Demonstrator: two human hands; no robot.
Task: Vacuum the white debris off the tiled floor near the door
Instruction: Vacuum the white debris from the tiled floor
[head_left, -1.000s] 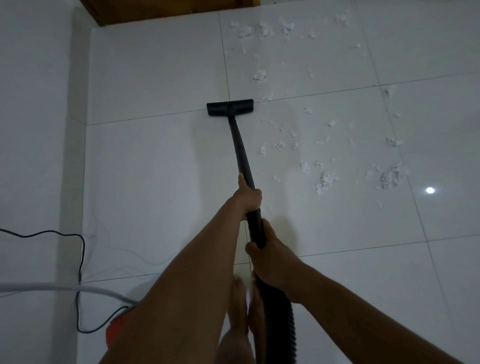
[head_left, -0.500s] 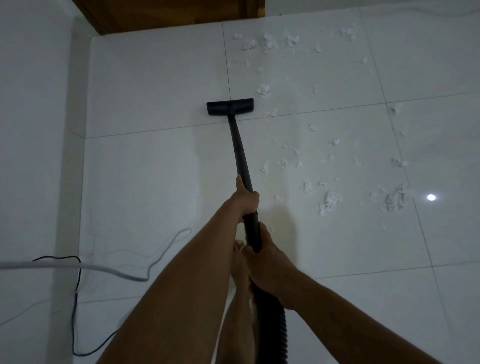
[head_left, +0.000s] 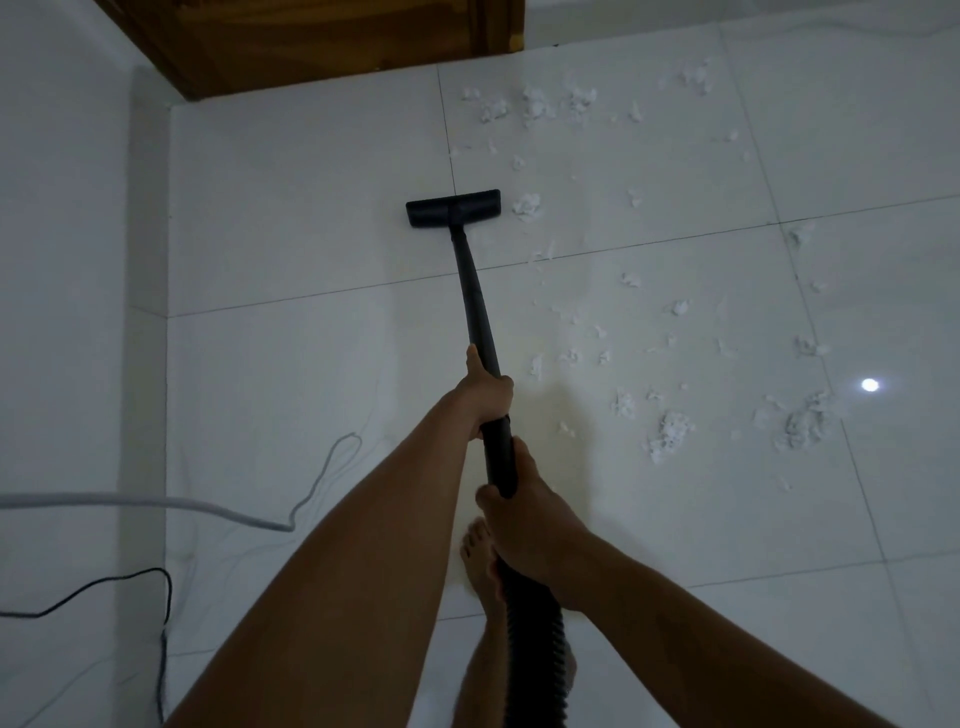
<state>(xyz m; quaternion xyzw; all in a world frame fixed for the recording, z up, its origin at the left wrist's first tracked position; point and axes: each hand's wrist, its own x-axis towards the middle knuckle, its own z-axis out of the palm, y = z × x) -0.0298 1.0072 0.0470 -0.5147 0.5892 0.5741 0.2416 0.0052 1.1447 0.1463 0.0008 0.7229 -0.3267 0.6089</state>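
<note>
A black vacuum wand (head_left: 475, 301) runs from my hands out to its flat floor nozzle (head_left: 453, 207), which lies on the white tiled floor (head_left: 291, 374). My left hand (head_left: 485, 392) grips the wand higher up. Lower down, my right hand (head_left: 519, 512) grips it where the ribbed hose (head_left: 535, 639) begins. White fluffy debris (head_left: 670, 434) is scattered to the right of the wand, with one clump (head_left: 527, 205) just right of the nozzle and more clumps (head_left: 535, 106) near the wooden door (head_left: 322, 41).
A white wall (head_left: 62, 260) runs along the left. A grey cable (head_left: 156, 503) and a black cord (head_left: 130, 582) lie on the floor at lower left. My bare foot (head_left: 480, 558) stands beside the hose. A bright light reflection (head_left: 869, 385) shows at right.
The nozzle has slid forward across the tile joint toward the door, ending beside a debris clump. My view has tipped up, showing more of the door, and the grey cable has shifted.
</note>
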